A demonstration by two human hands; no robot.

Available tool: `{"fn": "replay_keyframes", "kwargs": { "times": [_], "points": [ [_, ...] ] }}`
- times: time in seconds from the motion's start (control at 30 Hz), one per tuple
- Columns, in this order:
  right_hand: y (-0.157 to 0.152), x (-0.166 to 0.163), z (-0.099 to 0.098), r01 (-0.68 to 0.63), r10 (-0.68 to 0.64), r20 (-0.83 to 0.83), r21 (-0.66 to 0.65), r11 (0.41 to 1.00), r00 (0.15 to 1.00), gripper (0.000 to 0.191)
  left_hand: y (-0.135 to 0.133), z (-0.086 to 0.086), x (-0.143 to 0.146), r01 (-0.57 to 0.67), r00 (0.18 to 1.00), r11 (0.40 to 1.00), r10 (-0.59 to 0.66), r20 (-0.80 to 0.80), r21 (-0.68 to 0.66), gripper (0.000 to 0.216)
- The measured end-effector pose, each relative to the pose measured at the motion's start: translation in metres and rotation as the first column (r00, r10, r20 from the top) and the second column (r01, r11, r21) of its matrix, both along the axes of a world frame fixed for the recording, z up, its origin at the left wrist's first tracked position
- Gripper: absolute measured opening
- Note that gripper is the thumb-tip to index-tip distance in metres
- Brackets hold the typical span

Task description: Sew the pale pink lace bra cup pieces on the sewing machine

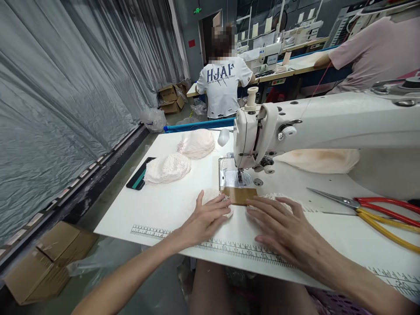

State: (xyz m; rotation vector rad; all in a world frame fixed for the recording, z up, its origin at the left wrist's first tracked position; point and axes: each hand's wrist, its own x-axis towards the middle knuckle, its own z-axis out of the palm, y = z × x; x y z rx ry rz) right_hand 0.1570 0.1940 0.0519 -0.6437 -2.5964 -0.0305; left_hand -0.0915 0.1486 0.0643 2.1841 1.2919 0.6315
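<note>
Head view, item one: pale lace piece (213, 193), lying flat on the white sewing table (170, 205) just in front of the needle plate (229, 178), part of it hidden under both hands.

- Left hand (205, 218): palm down on the lace, fingers spread, pinching nothing; fingertips touch the edge of a brown guide block (239, 195).
- Right hand (282, 227): also flat and spread on the lace, just beside the block's right end, gripping nothing.
- Presser foot and needle (240, 176): just beyond the block, apart from the fingertips.
- Industrial sewing machine (328, 118): white, its arm spanning the right side.
- Scissors (361, 204): red and yellow handles, near the right wrist, blades pointing toward the machine.
- Two lace cups (167, 168) (197, 143): left of the machine, well apart from the hands.
- Printed ruler (229, 249): along the table's near edge.
- Co-workers: one in a white T-shirt (223, 83), one in a pink top (377, 48), at further benches.

Hazards, as judged: the lace is held only by flat pressure, so uneven pushing could skew or pucker it against the block. Fingertips lie near the needle line. A sweeping right wrist could catch the scissor blades.
</note>
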Motion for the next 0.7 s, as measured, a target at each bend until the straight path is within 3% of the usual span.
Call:
{"fn": "replay_keyframes", "kwargs": {
  "times": [0.13,0.27,0.33,0.53,0.7],
  "points": [
    [-0.005,-0.036,0.010,0.035,-0.040,-0.085,-0.056,0.998,0.996,0.046,0.004,0.004,0.000,-0.072,0.972,0.986,0.104,0.211,-0.152,0.035],
    [0.003,-0.075,0.010,0.119,-0.119,-0.060,0.005,0.993,0.991,0.017,0.005,0.006,-0.004,-0.064,0.970,0.983,0.103,0.222,-0.174,0.037],
    [0.009,-0.081,0.010,0.110,-0.109,-0.036,0.038,0.993,0.993,0.019,0.004,0.007,-0.007,-0.040,0.977,0.986,0.072,0.198,-0.162,0.038],
    [0.009,-0.054,0.014,-0.158,0.157,0.040,0.022,0.987,0.987,0.032,0.000,0.007,-0.018,0.060,0.995,0.990,-0.049,0.084,-0.129,0.036],
    [-0.001,-0.020,0.017,-0.129,0.131,0.046,-0.040,0.991,0.990,0.027,-0.002,0.008,-0.020,0.185,0.973,0.981,-0.190,-0.133,-0.053,0.046]
  ]
}}
